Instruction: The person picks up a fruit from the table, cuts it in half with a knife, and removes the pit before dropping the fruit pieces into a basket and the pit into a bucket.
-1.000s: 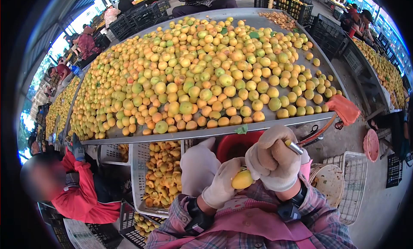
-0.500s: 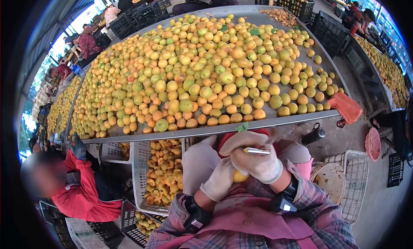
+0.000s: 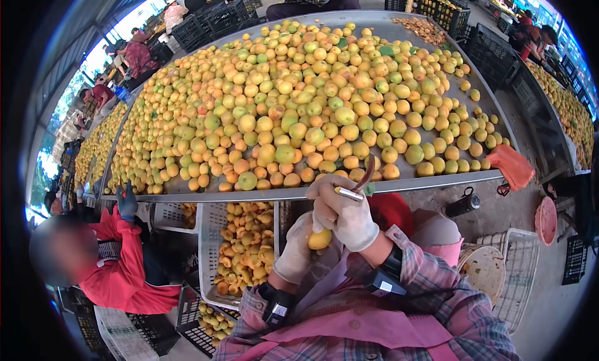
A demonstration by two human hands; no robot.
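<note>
My right hand (image 3: 354,222), in a white glove, is closed round a small knife (image 3: 368,174) with a thin, curved, brownish blade pointing up and a silver handle end. My left hand (image 3: 294,252), gloved too, is closed on a yellow apricot (image 3: 319,239) just below the right hand's fingers. Both hands are together in front of my chest, near the front edge of the metal table (image 3: 424,182). A large heap of apricots (image 3: 281,111) covers much of that table. Beneath my right hand shows a red bowl (image 3: 392,212), partly hidden.
A white crate (image 3: 207,248) of opened apricots stands left of my lap. Beside it sits a person in red (image 3: 134,261). An orange-red bag (image 3: 510,166) hangs on the table's right corner. A black flask (image 3: 463,203), a bucket (image 3: 483,273) and a white crate (image 3: 521,273) are on the right.
Both hands have moved left, and the knife's curved blade now shows above the right hand. The apricot is in plainer view. My view has shifted slightly.
</note>
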